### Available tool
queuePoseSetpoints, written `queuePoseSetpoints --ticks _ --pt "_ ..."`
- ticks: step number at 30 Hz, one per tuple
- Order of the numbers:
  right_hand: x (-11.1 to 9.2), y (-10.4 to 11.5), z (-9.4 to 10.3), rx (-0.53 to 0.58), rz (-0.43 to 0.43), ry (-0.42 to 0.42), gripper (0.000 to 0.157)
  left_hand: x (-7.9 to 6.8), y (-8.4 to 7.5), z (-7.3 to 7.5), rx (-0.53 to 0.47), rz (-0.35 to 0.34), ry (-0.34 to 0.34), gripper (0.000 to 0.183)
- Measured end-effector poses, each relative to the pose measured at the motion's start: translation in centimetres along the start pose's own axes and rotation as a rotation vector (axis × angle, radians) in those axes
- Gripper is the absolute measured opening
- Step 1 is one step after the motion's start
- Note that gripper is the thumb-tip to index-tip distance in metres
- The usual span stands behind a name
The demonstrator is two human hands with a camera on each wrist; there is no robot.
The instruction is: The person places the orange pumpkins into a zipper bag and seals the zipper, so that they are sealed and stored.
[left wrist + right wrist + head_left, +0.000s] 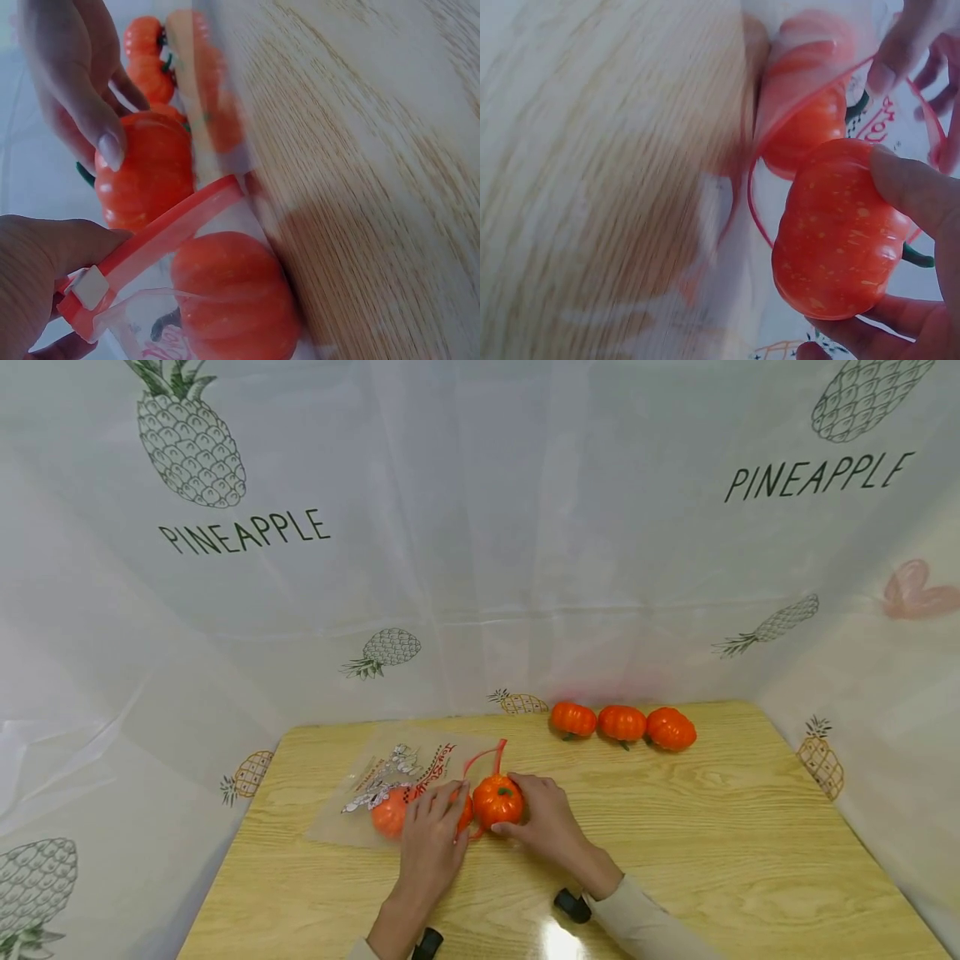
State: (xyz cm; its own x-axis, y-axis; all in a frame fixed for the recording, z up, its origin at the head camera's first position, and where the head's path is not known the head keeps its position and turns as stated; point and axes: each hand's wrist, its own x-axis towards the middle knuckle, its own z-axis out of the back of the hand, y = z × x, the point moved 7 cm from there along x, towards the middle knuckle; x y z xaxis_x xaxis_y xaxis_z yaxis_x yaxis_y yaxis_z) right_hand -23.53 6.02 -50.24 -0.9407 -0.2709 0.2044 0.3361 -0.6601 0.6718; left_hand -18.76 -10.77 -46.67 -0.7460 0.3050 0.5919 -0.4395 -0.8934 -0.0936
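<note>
The orange pumpkin [498, 803] sits just at the mouth of the clear bag [337, 822], my right grip [553, 818] spread only to its width, thumb and fingers on opposite flanks, likely for steadiness. My left grip [433, 837] pinches the red rim [176, 229] beside the white slider [90, 288], apparently so the mouth stands parted. Two bagged pumpkins [388, 815] lie inside; three spare pumpkins [622, 724] line the surface's [735, 835] far edge, perhaps for elbow room.
</note>
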Motion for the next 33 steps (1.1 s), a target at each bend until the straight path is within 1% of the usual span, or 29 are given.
queuePoseSetpoints --ticks 4,8,14,17,22,26,31,33 --pt "0.1 0.7 -0.6 -0.015 0.023 0.014 0.076 0.1 -0.1 0.1 0.005 -0.014 -0.012 0.069" --pt "0.4 1.3 -1.1 -0.014 0.047 0.029 0.074 0.1 -0.3 0.1 0.015 -0.026 -0.01 0.069" --pt "1.0 2.2 -2.2 -0.019 0.083 0.069 0.077 0.0 -0.5 0.2 0.028 -0.042 -0.003 0.07" --pt "1.3 2.5 -2.8 -0.047 0.096 0.082 0.077 0.0 -0.6 0.1 0.035 -0.05 -0.003 0.07" --pt "1.7 2.8 -3.9 -0.1 0.12 0.104 0.075 -0.1 -0.6 0.2 0.049 -0.065 -0.024 0.069" --pt "1.7 2.9 -4.6 -0.125 0.141 0.118 0.073 -0.2 -0.6 0.1 0.053 -0.063 -0.018 0.068" --pt "1.3 2.9 -4.5 -0.126 0.171 0.115 0.074 -0.4 -0.5 0.0 0.058 -0.056 0.007 0.068" --pt "1.2 2.7 -4.3 -0.116 0.167 0.114 0.077 -0.4 -0.5 0.0 0.064 -0.059 0.01 0.068"
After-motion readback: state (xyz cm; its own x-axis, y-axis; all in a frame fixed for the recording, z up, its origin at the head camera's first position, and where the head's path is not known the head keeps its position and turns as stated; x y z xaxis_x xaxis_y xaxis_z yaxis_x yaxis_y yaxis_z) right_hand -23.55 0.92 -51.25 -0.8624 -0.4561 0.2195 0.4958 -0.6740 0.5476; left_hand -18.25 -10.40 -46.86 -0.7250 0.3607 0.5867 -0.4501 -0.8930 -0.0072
